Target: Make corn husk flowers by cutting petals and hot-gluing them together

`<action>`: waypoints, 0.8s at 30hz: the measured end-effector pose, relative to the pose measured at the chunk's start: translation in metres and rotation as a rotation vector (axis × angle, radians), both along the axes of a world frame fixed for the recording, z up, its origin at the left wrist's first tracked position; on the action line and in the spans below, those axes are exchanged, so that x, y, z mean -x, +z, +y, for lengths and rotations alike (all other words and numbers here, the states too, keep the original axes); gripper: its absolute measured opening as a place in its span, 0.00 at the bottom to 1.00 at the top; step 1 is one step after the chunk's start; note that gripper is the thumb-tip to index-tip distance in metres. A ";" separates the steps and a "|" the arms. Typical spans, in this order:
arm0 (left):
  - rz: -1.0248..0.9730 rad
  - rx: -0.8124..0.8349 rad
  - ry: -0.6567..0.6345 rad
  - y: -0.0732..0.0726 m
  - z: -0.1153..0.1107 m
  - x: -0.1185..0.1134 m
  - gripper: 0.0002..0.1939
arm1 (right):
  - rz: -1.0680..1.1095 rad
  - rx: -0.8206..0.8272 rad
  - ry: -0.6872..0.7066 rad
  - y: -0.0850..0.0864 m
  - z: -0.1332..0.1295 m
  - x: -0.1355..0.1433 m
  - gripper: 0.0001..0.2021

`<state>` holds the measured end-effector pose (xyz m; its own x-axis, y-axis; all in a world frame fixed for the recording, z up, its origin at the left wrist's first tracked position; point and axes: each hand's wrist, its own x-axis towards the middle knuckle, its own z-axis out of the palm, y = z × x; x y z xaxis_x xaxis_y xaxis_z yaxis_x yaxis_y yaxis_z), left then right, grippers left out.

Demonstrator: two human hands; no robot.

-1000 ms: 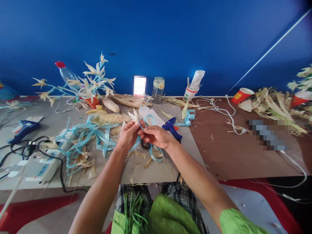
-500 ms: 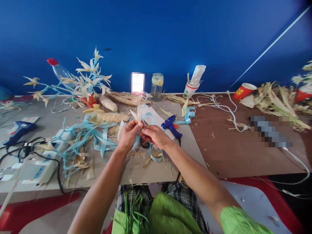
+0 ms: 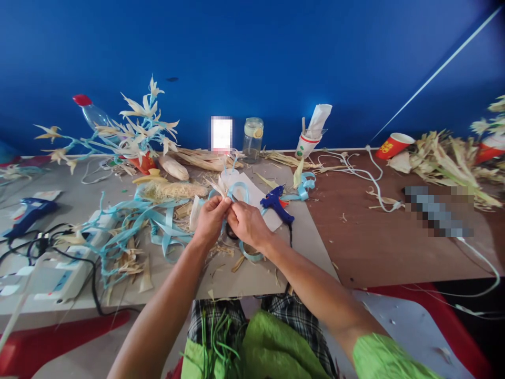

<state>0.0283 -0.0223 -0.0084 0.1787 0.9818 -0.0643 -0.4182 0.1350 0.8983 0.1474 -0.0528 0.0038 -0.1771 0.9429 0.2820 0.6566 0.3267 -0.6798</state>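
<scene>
Left hand point(image 3: 209, 218) pinches the base of a pale husk flower point(image 3: 221, 185), held above the worktop near its middle; right hand point(image 3: 248, 223) has fingers curled in beside it, can't tell what they grip. Blue ribbon point(image 3: 252, 257) loops by the right hand. Surface: grey sheet point(image 3: 310, 242) under the hands, littered with husk scraps point(image 3: 237, 263), brown tabletop point(image 3: 374, 237) to the right. Blue glue gun point(image 3: 278, 205) just right of the hands, second glue gun point(image 3: 29, 216) far left near a power strip point(image 3: 69, 279). Along the blue wall point(image 3: 276, 52): glass jar point(image 3: 252, 142), white cup point(image 3: 305, 146), tilted red cup point(image 3: 394, 146), husk pile point(image 3: 442, 163). Red-edged pale seat point(image 3: 410, 329) below, right.
</scene>
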 end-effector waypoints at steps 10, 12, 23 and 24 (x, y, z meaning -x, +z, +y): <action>-0.152 0.011 -0.268 0.012 -0.003 0.006 0.10 | 0.856 0.522 0.294 0.000 0.008 -0.013 0.13; -0.169 0.018 -0.228 0.010 -0.002 0.005 0.09 | 0.848 0.514 0.282 -0.002 0.009 -0.012 0.14; -0.105 0.005 -0.042 0.003 -0.001 -0.003 0.12 | 0.416 0.219 0.031 0.000 0.008 -0.012 0.11; -0.091 -0.005 -0.036 0.003 -0.001 -0.003 0.12 | 0.381 0.196 0.017 -0.001 0.008 -0.011 0.11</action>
<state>0.0314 -0.0232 -0.0059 0.2184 0.9750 -0.0418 -0.4927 0.1472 0.8576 0.1587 -0.0448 0.0031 -0.1108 0.9830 0.1462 0.3422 0.1758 -0.9230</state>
